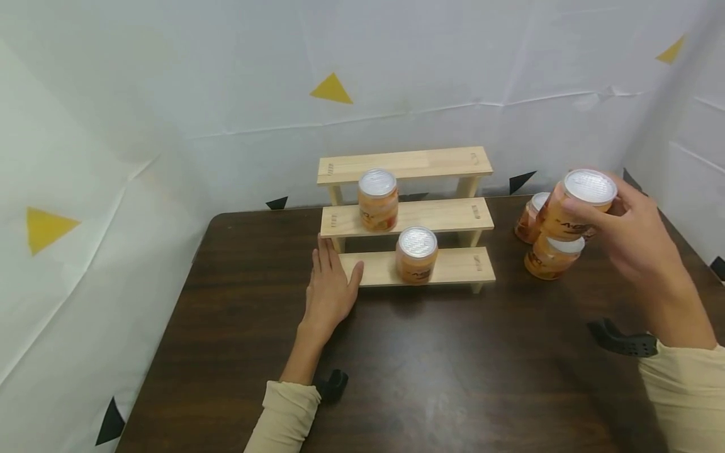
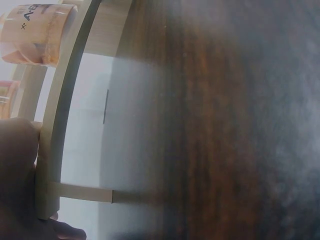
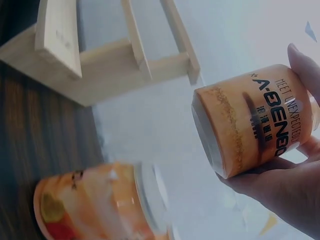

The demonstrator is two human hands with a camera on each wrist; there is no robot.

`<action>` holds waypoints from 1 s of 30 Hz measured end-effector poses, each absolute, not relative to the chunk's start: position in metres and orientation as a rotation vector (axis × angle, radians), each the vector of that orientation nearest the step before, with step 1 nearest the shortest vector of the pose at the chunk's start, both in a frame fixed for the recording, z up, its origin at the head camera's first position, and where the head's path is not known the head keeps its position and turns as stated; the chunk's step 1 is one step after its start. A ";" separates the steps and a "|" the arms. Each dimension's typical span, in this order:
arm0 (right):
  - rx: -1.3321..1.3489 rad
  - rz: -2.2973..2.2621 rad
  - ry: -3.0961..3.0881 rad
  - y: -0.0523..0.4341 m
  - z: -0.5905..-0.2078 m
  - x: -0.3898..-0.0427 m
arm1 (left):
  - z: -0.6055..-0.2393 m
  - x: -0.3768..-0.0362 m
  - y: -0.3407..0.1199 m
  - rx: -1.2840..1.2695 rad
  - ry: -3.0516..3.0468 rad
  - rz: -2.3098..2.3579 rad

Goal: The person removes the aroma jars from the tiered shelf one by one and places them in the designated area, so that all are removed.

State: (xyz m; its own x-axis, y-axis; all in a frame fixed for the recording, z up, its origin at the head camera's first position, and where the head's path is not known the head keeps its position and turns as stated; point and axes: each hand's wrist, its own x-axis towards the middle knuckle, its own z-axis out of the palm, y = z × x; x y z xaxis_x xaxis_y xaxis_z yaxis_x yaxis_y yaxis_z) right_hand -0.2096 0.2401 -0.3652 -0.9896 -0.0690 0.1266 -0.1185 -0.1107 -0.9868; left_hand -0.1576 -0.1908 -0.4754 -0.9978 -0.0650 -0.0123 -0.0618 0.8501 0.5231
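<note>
An orange-labelled can (image 1: pixel 574 207) with a silver lid is in my right hand (image 1: pixel 640 233), held above other cans at the table's right. In the right wrist view, thumb and fingers grip this can (image 3: pixel 255 120) around its side, with dark lettering showing. My left hand (image 1: pixel 330 292) touches the left end of a three-tier wooden shelf (image 1: pixel 374 267). Its fingers lie straight along the end and its thumb is over the lowest plank. One can (image 1: pixel 378 201) stands on the middle tier, another can (image 1: pixel 417 257) on the lowest.
Below the held can stand a front can (image 1: pixel 549 259) and a can behind it (image 1: pixel 528 221); a further one is partly hidden. The dark wooden table (image 1: pixel 453 365) meets a white sheet wall (image 1: pixel 255 94) at the back and sides. The top plank (image 1: pixel 404 165) sits close to the wall.
</note>
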 end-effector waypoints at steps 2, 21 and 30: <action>0.232 2.316 -2.021 0.245 -0.367 -0.209 | -0.476 -0.157 -0.191 0.118 -3.017 -0.851; 0.357 2.310 -1.751 0.303 -0.397 -0.198 | -0.475 -0.156 -0.191 0.136 -3.010 -0.854; 0.327 2.345 -1.587 0.321 -0.422 -0.193 | -0.476 -0.158 -0.191 0.127 -3.019 -0.856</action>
State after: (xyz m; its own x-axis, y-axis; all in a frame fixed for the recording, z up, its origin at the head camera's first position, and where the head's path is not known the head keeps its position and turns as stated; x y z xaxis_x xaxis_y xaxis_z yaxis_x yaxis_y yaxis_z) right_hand -0.1931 0.3208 -0.4221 -0.9323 0.1108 0.3442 -0.3607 -0.3510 -0.8641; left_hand -0.1580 -0.1906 -0.4763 -0.9967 -0.0782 -0.0209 -0.0775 0.8482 0.5240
